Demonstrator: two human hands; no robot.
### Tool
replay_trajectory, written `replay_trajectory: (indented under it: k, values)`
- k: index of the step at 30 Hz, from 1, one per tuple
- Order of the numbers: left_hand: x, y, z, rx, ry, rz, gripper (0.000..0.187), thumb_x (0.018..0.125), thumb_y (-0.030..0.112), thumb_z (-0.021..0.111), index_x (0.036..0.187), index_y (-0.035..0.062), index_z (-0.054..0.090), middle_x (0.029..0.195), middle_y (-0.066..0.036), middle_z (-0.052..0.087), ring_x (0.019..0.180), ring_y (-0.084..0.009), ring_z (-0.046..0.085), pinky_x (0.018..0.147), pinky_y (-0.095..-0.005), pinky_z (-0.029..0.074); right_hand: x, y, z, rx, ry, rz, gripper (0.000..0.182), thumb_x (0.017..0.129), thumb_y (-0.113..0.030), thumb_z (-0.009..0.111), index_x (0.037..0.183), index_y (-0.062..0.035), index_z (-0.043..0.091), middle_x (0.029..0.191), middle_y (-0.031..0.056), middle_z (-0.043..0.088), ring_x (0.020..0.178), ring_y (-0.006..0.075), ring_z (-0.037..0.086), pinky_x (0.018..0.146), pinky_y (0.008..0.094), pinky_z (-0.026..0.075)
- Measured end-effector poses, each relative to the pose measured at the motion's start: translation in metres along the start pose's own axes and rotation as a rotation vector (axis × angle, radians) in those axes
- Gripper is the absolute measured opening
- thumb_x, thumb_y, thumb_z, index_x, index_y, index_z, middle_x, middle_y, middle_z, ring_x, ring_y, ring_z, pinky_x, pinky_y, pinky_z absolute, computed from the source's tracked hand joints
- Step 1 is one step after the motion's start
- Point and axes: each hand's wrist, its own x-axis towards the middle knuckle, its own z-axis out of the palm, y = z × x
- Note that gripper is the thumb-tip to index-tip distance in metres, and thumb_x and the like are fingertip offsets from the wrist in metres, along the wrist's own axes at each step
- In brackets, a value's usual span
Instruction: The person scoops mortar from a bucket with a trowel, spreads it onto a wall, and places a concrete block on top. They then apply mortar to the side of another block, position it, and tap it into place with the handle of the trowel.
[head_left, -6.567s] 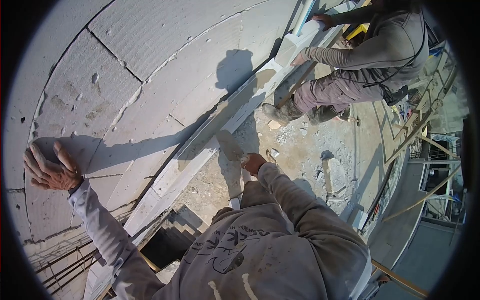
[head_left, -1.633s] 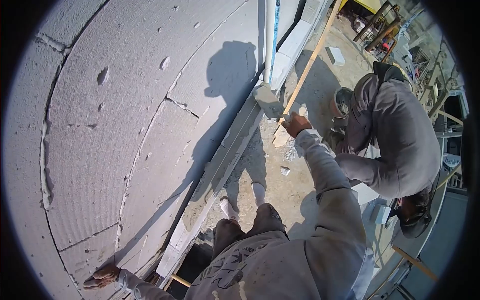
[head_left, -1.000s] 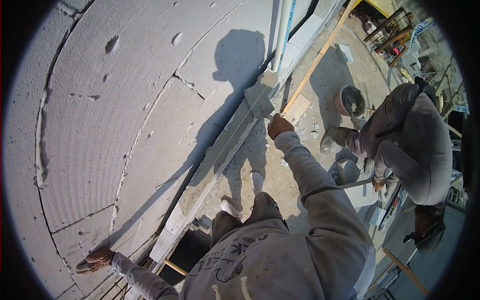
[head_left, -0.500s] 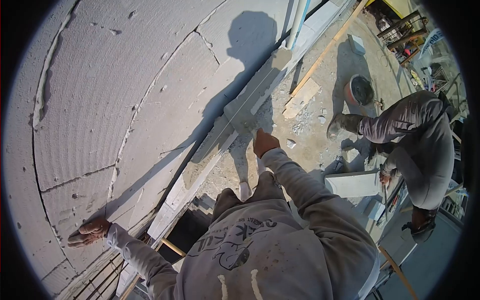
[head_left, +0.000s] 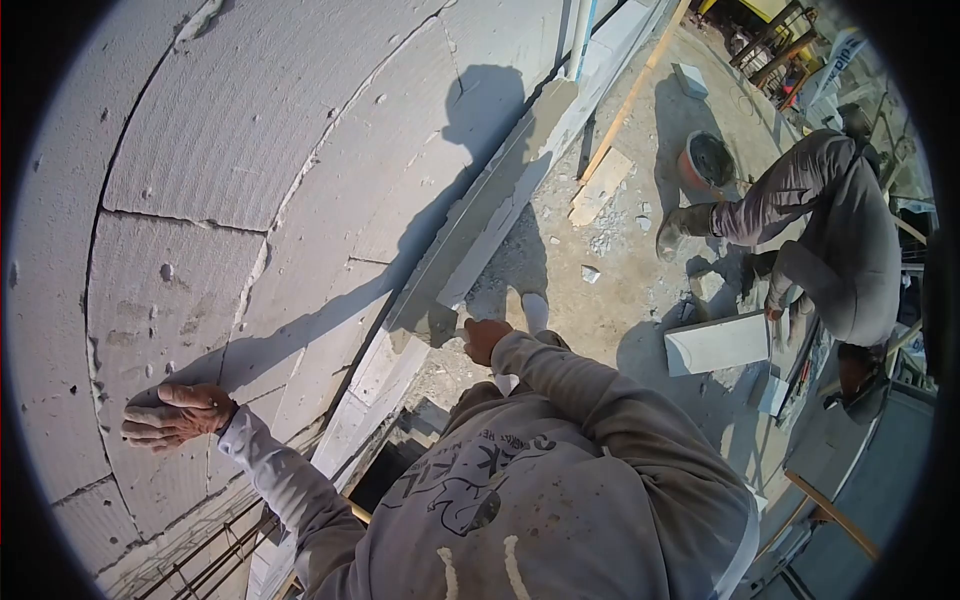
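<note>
My left hand (head_left: 180,415) rests against the pale block wall (head_left: 200,285), its fingers stretched out and nothing in them. In my right hand (head_left: 487,340) is the handle of a trowel (head_left: 437,326), mostly hidden by my fist. Its mortar-smeared blade lies on the narrow ledge of blocks (head_left: 370,375) that runs along the foot of the wall. Wet grey mortar (head_left: 490,205) covers the ledge from the blade up to a white pipe (head_left: 582,40). Nearer my body, the ledge's top is bare and pale.
At the right a co-worker (head_left: 840,240) bends over, one hand at a pale block (head_left: 718,345). A bucket of mortar (head_left: 706,162) stands on the rubble-strewn ground. Beyond the ledge lie a long wooden batten (head_left: 637,88) and a flat board (head_left: 603,185). Steel bars (head_left: 215,560) stick out at lower left.
My right hand has drawn the trowel along the ledge towards my body, leaving smoother mortar behind it. My left hand stays against the wall, its fingers now more spread. The view has shifted slightly.
</note>
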Motion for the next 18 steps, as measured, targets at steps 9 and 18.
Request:
replay_trajectory:
  k: [9,18]
  values:
    - [-0.003,-0.017,0.001,-0.165,0.028,0.073,0.062,0.086,0.052,0.039,0.131,0.0107,0.04,0.142,-0.012,0.024,0.133,-0.0285,0.015,0.104,-0.0513,-0.003,-0.025,0.078,-0.089,1.398,0.373,0.513,0.016,0.081,-0.018,0.057,0.088,-0.0038,0.054,0.064,0.0054,0.05,0.047,0.0158,0.048,0.043,0.0312,0.04]
    - [-0.006,-0.022,0.002,-0.152,-0.022,0.07,0.063,0.086,0.052,0.036,0.133,0.0106,0.036,0.144,-0.013,0.02,0.134,-0.0293,0.01,0.103,-0.0529,-0.005,-0.041,0.069,-0.081,1.019,0.023,0.443,0.014,0.078,-0.016,0.06,0.084,-0.0035,0.056,0.066,0.0074,0.054,0.05,0.019,0.052,0.046,0.0349,0.044]
